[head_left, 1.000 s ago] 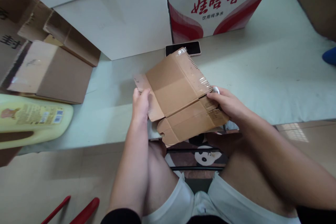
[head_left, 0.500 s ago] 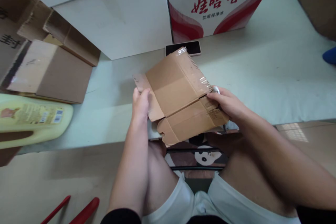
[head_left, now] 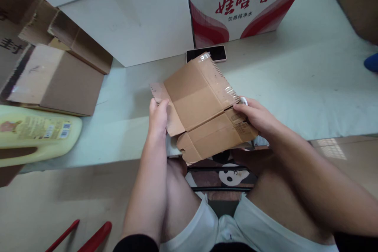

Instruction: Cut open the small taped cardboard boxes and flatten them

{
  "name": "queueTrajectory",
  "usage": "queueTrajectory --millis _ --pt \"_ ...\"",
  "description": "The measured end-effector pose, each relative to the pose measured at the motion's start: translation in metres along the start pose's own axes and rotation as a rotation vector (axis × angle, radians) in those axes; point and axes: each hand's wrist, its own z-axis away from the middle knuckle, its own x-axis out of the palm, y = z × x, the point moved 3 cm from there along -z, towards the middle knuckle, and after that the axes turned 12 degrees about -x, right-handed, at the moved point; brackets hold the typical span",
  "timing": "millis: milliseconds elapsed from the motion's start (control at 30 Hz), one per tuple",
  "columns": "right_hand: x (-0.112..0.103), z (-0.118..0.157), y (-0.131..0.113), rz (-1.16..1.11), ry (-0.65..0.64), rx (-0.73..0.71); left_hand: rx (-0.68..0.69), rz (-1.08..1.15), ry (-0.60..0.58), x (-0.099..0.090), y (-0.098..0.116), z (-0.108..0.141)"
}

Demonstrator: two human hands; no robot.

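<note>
A brown cardboard box (head_left: 193, 96), opened out with its flaps spread, is held tilted over the table's front edge. Torn edges and bits of clear tape show along its right side. My left hand (head_left: 158, 116) grips the left flap, thumb on top. My right hand (head_left: 255, 115) pinches the right corner, thumb on the cardboard and the other fingers beneath, partly hidden. Something small and white shows beside the right fingers; I cannot make out what it is. A phone (head_left: 211, 54) lies just behind the cardboard.
A white box (head_left: 132, 23) and a red-and-white carton (head_left: 239, 12) stand at the back of the table (head_left: 295, 86). Brown boxes (head_left: 73, 76) and a pale yellow bottle (head_left: 56, 136) are at left. A blue object (head_left: 371, 63) sits at the right edge.
</note>
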Motion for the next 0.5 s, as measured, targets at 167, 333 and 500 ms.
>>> queueTrajectory --millis 167,333,500 --pt "-0.0002 -0.0002 -0.0014 0.017 -0.003 -0.003 -0.002 -0.012 0.003 -0.0008 -0.0008 -0.0017" --pt "0.0003 0.0005 -0.0009 0.006 0.020 0.009 0.012 -0.005 -0.011 -0.0023 0.0009 -0.0025" --pt "0.0006 0.0001 -0.0015 -0.026 0.024 -0.027 -0.006 0.092 -0.050 -0.0055 0.0011 -0.0061"
